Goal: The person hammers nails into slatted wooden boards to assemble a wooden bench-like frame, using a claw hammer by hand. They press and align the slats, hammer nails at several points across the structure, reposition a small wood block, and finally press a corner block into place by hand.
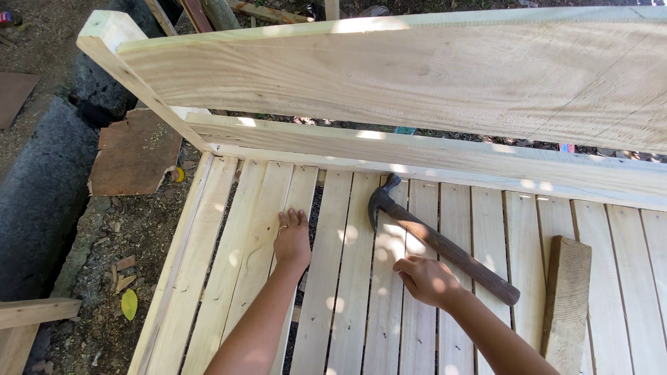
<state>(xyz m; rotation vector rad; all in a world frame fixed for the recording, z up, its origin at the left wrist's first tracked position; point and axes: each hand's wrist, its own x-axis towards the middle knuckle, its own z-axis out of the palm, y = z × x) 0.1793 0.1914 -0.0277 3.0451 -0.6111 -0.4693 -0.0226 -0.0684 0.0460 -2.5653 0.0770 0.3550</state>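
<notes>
L hand (292, 239) flat on slat (288, 208); R hand (425, 280) grip curled beside hammer (441, 243).

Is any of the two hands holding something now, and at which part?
Nothing is held. The left hand lies flat on a slat. The right hand rests on the slats beside the hammer, fingertips curled; anything pinched there cannot be told.

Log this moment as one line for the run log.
left hand flat on slat | right hand fingertips on slat beside hammer | hammer lying free
</notes>
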